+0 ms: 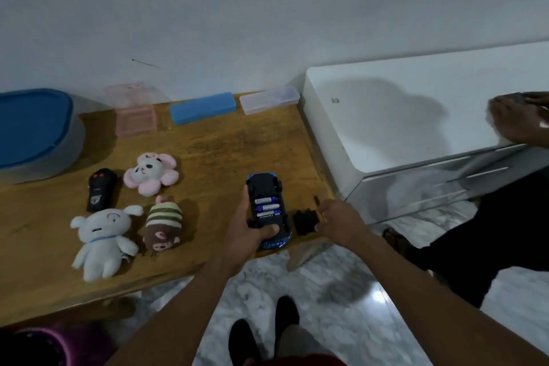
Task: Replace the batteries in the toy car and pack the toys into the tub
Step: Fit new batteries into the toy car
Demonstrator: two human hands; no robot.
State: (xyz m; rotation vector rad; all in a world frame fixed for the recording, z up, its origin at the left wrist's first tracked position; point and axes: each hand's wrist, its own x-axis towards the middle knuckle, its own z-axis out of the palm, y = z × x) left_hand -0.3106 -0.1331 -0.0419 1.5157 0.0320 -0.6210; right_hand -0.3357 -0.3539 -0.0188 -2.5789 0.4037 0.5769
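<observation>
Left hand [249, 235] is gripping the blue plastic toy car [267, 211], which is lying belly-up near the right front edge of the worn wooden table [208, 151]; fingers are wrapped along its left side, thumb pressed on the underside near the bumper end. Battery bay is open and three blue-labelled cylindrical batteries [266, 206] are sitting in it side by side. Right hand [338, 218] is reaching onto the small black plastic battery cover [306, 221] just beside the car, fingers curled loosely and touching it; cannot tell if it is actually pinched yet. A small dark screw-like piece [316, 200] is standing just beyond the cover.

Step in hand looks like closing the bay. To do it well: keep the car pinned flat, check all cells are seated, hook the cover's tabs in first, then press until flush. Watch that the small piece doesn't roll off the table edge.

Packing is not begun: grey tub with blue lid [35, 134] is sitting closed at far left, with the black remote control [101, 189], pink flower plush [151, 172], white plush puppy [104, 239] and striped brown plush [162, 224] lying loose on the table.
</observation>
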